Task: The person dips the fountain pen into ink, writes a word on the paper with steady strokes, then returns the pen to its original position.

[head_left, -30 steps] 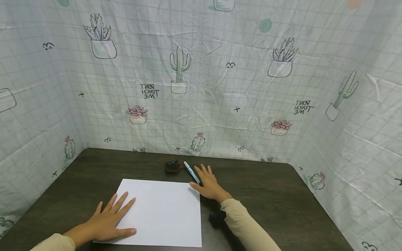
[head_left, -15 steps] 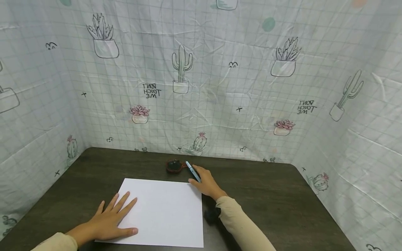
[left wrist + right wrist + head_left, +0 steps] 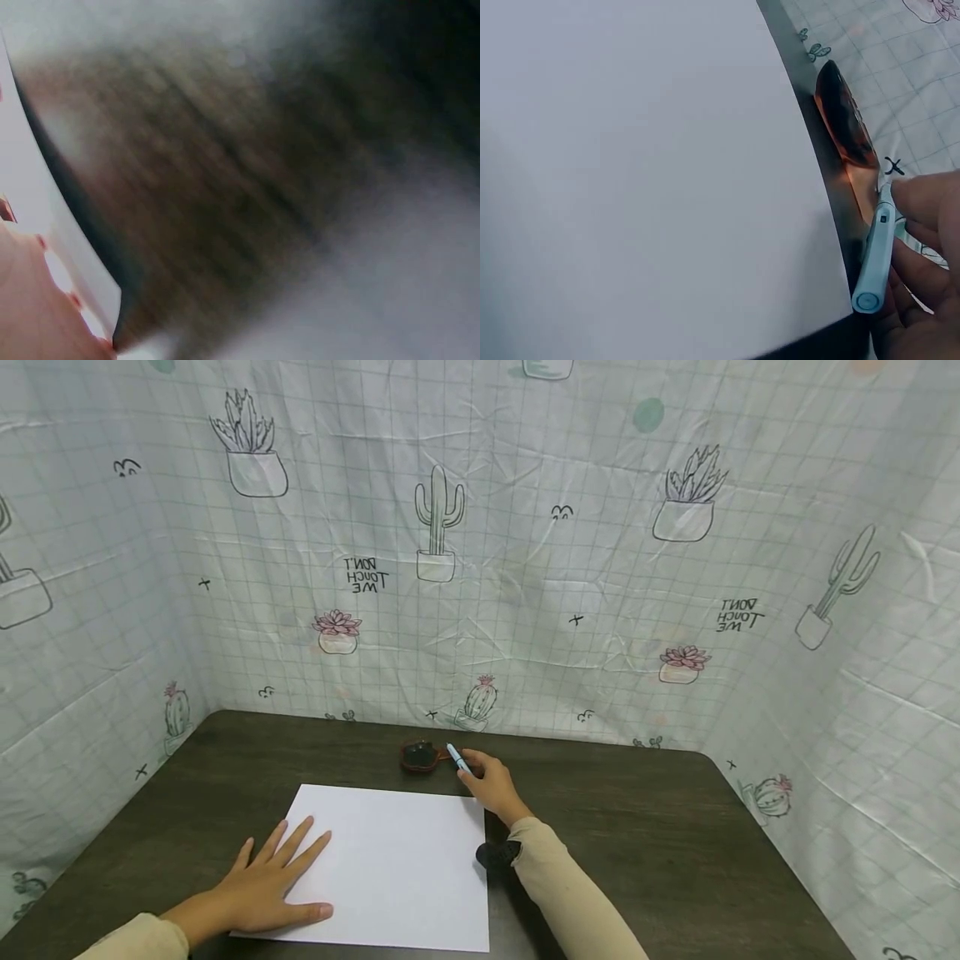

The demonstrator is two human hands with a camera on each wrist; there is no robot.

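My left hand (image 3: pixel 262 885) rests flat with spread fingers on the left part of a white sheet of paper (image 3: pixel 405 868). In the left wrist view only part of the hand (image 3: pixel 30 300) shows beside the paper edge. Beyond the sheet's far right corner, my right hand (image 3: pixel 491 781) pinches a light-blue pen (image 3: pixel 458 757) between thumb and fingers. The right wrist view shows the pen (image 3: pixel 876 259) slanting, its round end towards the camera, the other end partly hidden by the fingers.
A dark oval thing with an orange-brown rim (image 3: pixel 418 756) lies just left of the pen on the dark wooden table (image 3: pixel 637 827). A black wrist device (image 3: pixel 497 855) hangs at the right sleeve. Cactus-print cloth (image 3: pixel 510 568) encloses the back and sides.
The right hand's spread fingers have closed around the pen, and the hand has drawn slightly towards the dark oval thing. The left hand stays on the paper.
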